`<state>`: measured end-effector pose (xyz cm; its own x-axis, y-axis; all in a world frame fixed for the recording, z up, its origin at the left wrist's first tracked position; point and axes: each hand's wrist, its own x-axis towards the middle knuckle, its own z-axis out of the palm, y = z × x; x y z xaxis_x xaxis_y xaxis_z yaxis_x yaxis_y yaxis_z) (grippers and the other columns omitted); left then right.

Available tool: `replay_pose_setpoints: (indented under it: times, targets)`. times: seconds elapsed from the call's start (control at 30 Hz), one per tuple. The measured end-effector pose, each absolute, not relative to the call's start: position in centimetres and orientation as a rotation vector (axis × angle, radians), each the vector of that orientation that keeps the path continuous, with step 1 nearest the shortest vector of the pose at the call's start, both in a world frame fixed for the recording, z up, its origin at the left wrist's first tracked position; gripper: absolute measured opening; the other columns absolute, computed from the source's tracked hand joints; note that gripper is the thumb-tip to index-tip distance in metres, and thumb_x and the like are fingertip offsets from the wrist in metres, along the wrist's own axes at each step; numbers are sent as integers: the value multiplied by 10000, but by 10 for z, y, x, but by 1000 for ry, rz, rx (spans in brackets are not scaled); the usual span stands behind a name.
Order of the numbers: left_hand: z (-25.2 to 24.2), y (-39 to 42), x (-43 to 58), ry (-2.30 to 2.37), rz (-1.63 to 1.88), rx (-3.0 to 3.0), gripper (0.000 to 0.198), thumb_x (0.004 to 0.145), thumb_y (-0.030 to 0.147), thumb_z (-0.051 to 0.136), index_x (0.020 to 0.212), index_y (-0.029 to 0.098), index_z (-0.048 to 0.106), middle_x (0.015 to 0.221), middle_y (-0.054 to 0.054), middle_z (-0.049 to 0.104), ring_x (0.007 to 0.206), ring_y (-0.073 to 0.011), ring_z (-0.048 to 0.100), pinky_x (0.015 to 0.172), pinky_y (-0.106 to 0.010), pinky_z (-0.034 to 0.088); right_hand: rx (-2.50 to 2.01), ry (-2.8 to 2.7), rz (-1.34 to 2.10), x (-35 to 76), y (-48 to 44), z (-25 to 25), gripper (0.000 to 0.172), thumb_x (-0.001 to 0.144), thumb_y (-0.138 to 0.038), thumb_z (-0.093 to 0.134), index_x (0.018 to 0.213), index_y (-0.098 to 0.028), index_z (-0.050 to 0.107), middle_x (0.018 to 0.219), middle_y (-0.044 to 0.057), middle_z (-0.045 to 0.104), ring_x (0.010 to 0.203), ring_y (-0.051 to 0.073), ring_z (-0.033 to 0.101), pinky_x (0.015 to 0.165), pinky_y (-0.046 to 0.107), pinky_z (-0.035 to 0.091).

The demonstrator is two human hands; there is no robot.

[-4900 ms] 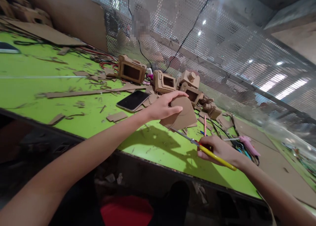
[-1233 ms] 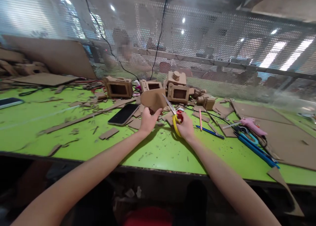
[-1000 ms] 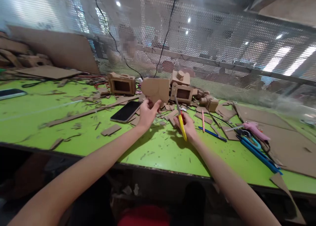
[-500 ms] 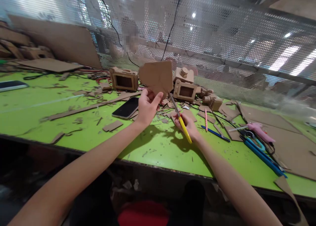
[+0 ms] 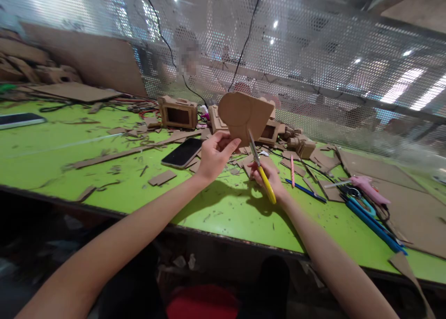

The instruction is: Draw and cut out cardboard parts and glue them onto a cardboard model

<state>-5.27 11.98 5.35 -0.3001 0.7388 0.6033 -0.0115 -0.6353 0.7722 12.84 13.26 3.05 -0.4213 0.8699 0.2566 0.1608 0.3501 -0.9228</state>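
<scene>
My left hand (image 5: 219, 154) pinches the lower edge of a piece of cardboard (image 5: 245, 112) between thumb and fingers, holding it up above the table. The piece is rounded at its left end, with a faint curved line on its face and a straight-edged corner at the right. Yellow-handled scissors (image 5: 266, 184) are in my right hand (image 5: 268, 177), their blades pointing up at the cardboard's lower edge. The blade tips overlap the cardboard near that line. Behind the piece, cardboard model cameras (image 5: 178, 113) stand on the table, some partly hidden.
A black phone (image 5: 181, 152) lies left of my hands on the green table (image 5: 114, 189), among cardboard scraps. To the right are a pink pencil (image 5: 292, 171), a blue pen (image 5: 306, 191), a pink glue gun (image 5: 369, 189) and a blue cutter (image 5: 376, 224). Perforated metal mesh (image 5: 313, 68) rises behind.
The cardboard has turned and tilted rightward, bringing its rounded edge up to the left. Both hands have shifted slightly right, and the scissor blades now overlap the cardboard's lower edge.
</scene>
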Motion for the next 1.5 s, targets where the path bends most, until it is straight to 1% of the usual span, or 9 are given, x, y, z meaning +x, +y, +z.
replay_pose_setpoints:
  times: [0.07, 0.13, 0.27, 0.47, 0.67, 0.77, 0.93, 1.27, 1.5]
  targets:
    - [55, 118, -52, 929, 1954, 1443, 459, 684, 617, 716, 731, 199, 531, 533, 30, 573, 508, -140, 634, 402, -203, 395, -909, -1824, 1124, 129, 131, 34, 491, 628, -569, 738, 921, -191, 624, 685, -23, 559, 573, 109, 481, 503, 241, 387]
    - [56, 117, -51, 925, 1932, 1438, 475, 673, 631, 718, 739, 199, 531, 517, 33, 564, 509, -148, 644, 374, -196, 357, -905, -1832, 1121, 129, 130, 36, 496, 643, -590, 714, 923, -190, 627, 669, -29, 540, 554, 105, 471, 484, 239, 375]
    - [57, 116, -51, 896, 1917, 1429, 480, 675, 629, 722, 754, 201, 520, 524, 34, 574, 511, -155, 658, 358, -195, 341, -892, -1849, 1145, 130, 129, 38, 520, 625, -622, 707, 891, -183, 622, 628, -46, 490, 518, 93, 441, 470, 239, 356]
    - [57, 115, -50, 883, 1927, 1421, 489, 675, 631, 724, 772, 220, 475, 539, 44, 570, 507, -161, 659, 365, -209, 341, -919, -1867, 1164, 130, 128, 38, 550, 650, -662, 662, 905, -178, 605, 613, -56, 460, 495, 86, 415, 458, 240, 333]
    - [55, 117, -51, 861, 1923, 1380, 538, 661, 608, 749, 872, 228, 432, 608, 37, 616, 516, -165, 670, 377, -210, 369, -891, -1866, 1154, 129, 130, 36, 559, 657, -681, 652, 910, -185, 594, 601, -61, 448, 471, 86, 401, 441, 246, 319]
    - [55, 118, -51, 841, 1921, 1374, 576, 646, 607, 758, 878, 229, 390, 598, 53, 606, 511, -169, 678, 359, -192, 358, -890, -1893, 1143, 131, 131, 35, 578, 664, -694, 648, 917, -178, 592, 616, -60, 442, 478, 82, 398, 444, 242, 318]
    - [54, 120, -51, 816, 1931, 1377, 612, 634, 623, 758, 858, 233, 342, 557, 71, 571, 524, -201, 699, 342, -185, 357, -901, -1924, 1121, 133, 134, 31, 582, 684, -678, 655, 937, -157, 595, 640, -52, 447, 498, 76, 394, 462, 240, 322]
    - [52, 121, -50, 811, 1977, 1374, 605, 643, 620, 762, 862, 228, 357, 539, 82, 548, 515, -193, 695, 344, -183, 376, -905, -1914, 1135, 131, 134, 31, 585, 691, -676, 648, 957, -157, 603, 656, -46, 447, 499, 73, 380, 460, 243, 312]
    - [51, 120, -50, 837, 2026, 1376, 586, 659, 627, 749, 855, 223, 372, 533, 86, 523, 464, -159, 657, 347, -192, 376, -907, -1914, 1177, 134, 135, 29, 597, 697, -669, 649, 1002, -157, 610, 684, -35, 467, 503, 69, 377, 460, 237, 315]
